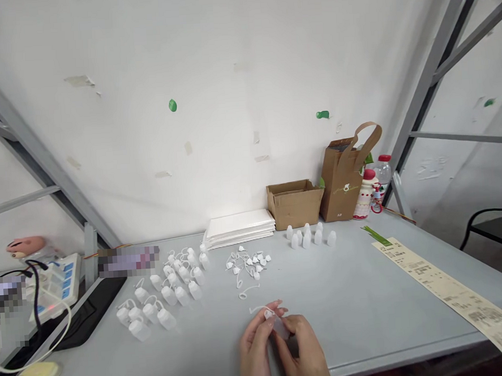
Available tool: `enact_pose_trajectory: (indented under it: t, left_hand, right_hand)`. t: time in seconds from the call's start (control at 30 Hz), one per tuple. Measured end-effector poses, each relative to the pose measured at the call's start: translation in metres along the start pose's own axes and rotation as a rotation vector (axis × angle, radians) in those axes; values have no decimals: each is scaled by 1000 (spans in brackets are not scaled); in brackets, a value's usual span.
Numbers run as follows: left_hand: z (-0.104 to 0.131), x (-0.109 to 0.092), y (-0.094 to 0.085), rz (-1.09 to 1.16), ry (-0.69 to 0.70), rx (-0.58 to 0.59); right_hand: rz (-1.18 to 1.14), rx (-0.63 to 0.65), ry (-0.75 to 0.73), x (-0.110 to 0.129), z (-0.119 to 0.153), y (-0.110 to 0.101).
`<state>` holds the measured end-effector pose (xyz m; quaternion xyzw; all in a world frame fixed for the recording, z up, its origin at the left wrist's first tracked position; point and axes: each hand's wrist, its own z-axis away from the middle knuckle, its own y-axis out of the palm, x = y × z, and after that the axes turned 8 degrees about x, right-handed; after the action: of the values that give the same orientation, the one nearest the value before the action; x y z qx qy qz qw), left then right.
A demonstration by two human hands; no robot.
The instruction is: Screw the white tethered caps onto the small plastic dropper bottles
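Near the front edge of the grey table, my left hand (258, 341) pinches a white cap with a thin looped strap (262, 310) at the mouth of a small translucent bottle (279, 326). The fingers of my right hand (302, 346) are closed round that bottle's body. Just beyond my hands lies a loose pile of white strapped caps (249, 262). To the left stand several small bottles (181, 295) with caps and straps on them. Several bottles without straps (306, 240) stand farther back, right of the pile.
A stack of white boards (240, 228), an open cardboard box (295, 207) and a brown paper bag (340, 188) stand by the wall. A long printed paper strip (444, 289) lies right. A power strip (61, 284) with cables is at left.
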<state>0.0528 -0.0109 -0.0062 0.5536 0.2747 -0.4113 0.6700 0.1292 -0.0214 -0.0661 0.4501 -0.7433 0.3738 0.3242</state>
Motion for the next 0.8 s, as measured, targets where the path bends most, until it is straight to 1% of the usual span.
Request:
enact_pose_trajectory:
  t: [0.1, 0.23, 0.33, 0.43, 0.53, 0.63, 0.8]
  left_hand:
    - [0, 1, -1, 14, 3, 38]
    - [1, 2, 1, 24, -17, 41]
    - [2, 4, 4, 26, -22, -17]
    - [3, 9, 6, 24, 10, -91]
    - [2, 13, 7, 6, 38, -115]
    - [2, 15, 6, 1, 45, -109]
    - [3, 13, 8, 64, 51, -80]
  right_hand:
    - [-2, 5, -16, 0, -1, 0]
    - [52, -1, -12, 0, -1, -1]
    - [99, 2, -42, 0, 0, -2]
    - [118, 0, -98, 1, 1, -3]
    - [121, 2, -124, 1, 1, -3]
    - [105, 23, -111, 0, 1, -4]
    - [56, 39, -30, -1, 1, -3]
